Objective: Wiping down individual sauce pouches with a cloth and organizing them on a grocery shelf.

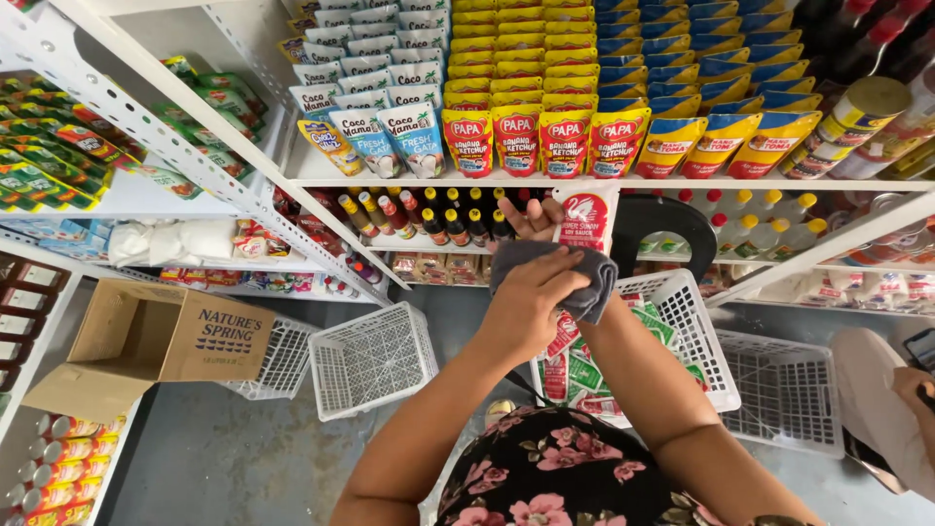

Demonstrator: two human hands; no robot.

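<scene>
Standing across the whole view is a white slotted-steel shelving unit (292, 180), its upper shelf carrying rows of white-and-blue pouches (390, 122), red-and-yellow sauce pouches (541, 127) and blue-and-yellow pouches (721, 117), while small dark bottles with coloured caps (429, 214) are lining the shelf below. Sitting on the grey concrete floor (224, 458) at lower left is an open brown cardboard box (161, 336), with a white plastic basket (375, 356) just beside it and another white basket (789, 390) lying well apart at right. Resting directly under the hands is a third white basket (696, 326), holding red and green sachets (579, 365). Filling the bottom edge is the person's dark floral garment (555, 472). Pressing down from the left, the left hand (531, 302) is closing its fingers on a grey cloth (584, 278), which is draping over the lower part of a pouch. Showing above the cloth, the right hand (534, 219) is mostly hidden, only its fingertips visible behind the cloth and touching the pouch's left edge; how firmly it is gripping cannot be told. Held upright between both hands, just in front of the bottle shelf, is the white sauce pouch with a red round emblem (586, 216). Entering at the far right edge is another person's arm holding a phone (920, 346).
</scene>
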